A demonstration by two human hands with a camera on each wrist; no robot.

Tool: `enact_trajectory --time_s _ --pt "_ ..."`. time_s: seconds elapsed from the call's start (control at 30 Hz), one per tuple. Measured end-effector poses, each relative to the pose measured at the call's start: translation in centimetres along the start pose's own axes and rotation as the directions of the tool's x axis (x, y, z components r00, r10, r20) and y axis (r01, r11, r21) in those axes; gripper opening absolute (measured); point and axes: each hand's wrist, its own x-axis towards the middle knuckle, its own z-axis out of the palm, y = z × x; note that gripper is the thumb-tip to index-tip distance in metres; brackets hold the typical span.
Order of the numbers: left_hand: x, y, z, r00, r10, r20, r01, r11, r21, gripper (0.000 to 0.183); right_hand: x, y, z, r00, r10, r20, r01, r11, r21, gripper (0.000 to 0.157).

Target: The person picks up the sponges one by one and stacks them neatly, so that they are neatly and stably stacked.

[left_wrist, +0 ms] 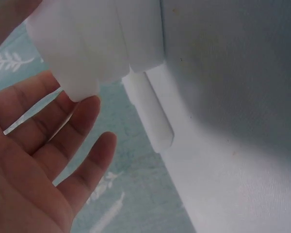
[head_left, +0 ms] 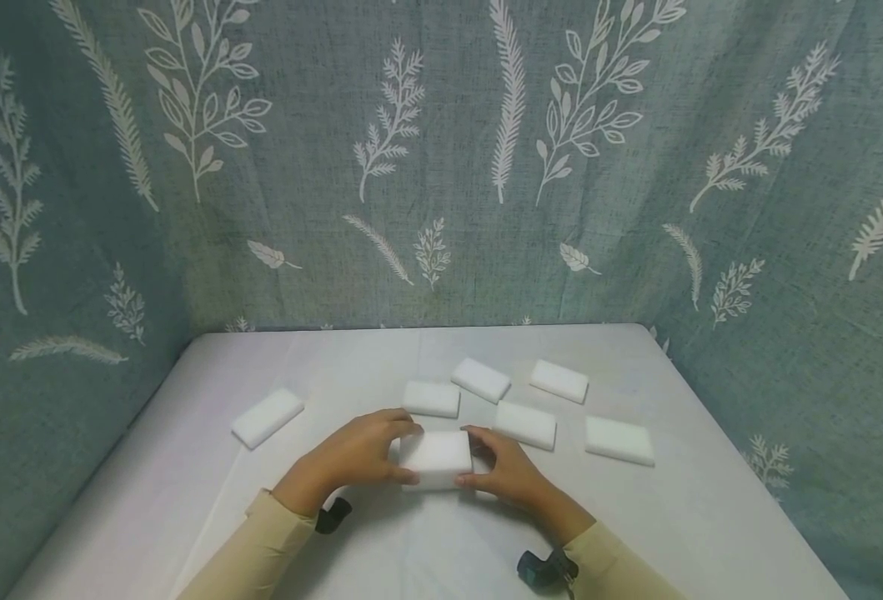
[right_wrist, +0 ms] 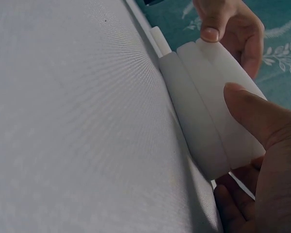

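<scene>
Directly in front of me, a stack of white, smooth, rounded rectangular blocks point(head_left: 436, 454) stands on the table, its layers showing edge-on in both wrist views. My left hand point(head_left: 369, 450) holds the top block's left end, thumb at the near side and fingers at the far side. At the opposite end, my right hand point(head_left: 512, 473) grips the same block between thumb and fingers. The right wrist view shows the right thumb point(right_wrist: 247, 109) lying along the side of the upper layers point(right_wrist: 223, 73). In the left wrist view, fingertips point(left_wrist: 89, 109) touch the top block's edge.
Similar white blocks lie flat around the stack: one behind it point(head_left: 431, 400), several to the right, including a near one point(head_left: 525, 425) and a far-right one point(head_left: 619, 441). Another block point(head_left: 267, 417) lies alone at left. Patterned green cloth point(head_left: 441, 167) hangs behind and beside the white table point(head_left: 148, 500).
</scene>
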Motion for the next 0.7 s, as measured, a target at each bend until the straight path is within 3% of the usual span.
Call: enact_trajectory --time_s 0.2,0.37,0.53,0.7 --pt "-0.4 -0.3 -0.5 1.000 -0.019 -0.008 0.019 0.999 -0.036 0.068 0.0 0.0 -0.1 1.000 0.007 -0.001 -0.007 0.999 0.045 0.081" --pt "-1.9 -1.3 -1.1 0.999 -0.053 -0.003 0.053 0.998 -0.036 0.071 0.1 -0.2 0.4 1.000 0.016 0.003 -0.016 0.998 0.069 0.080" --pt "-3.5 -3.2 -2.4 0.997 -0.081 -0.009 0.081 0.996 -0.033 0.066 0.1 -0.3 0.6 1.000 0.006 0.002 -0.006 0.992 0.122 0.081" --pt "-5.0 -5.7 -3.0 0.989 -0.147 -0.025 0.146 0.988 -0.052 0.064 -0.2 -0.2 0.3 1.000 0.018 -0.025 -0.016 0.996 0.083 0.081"
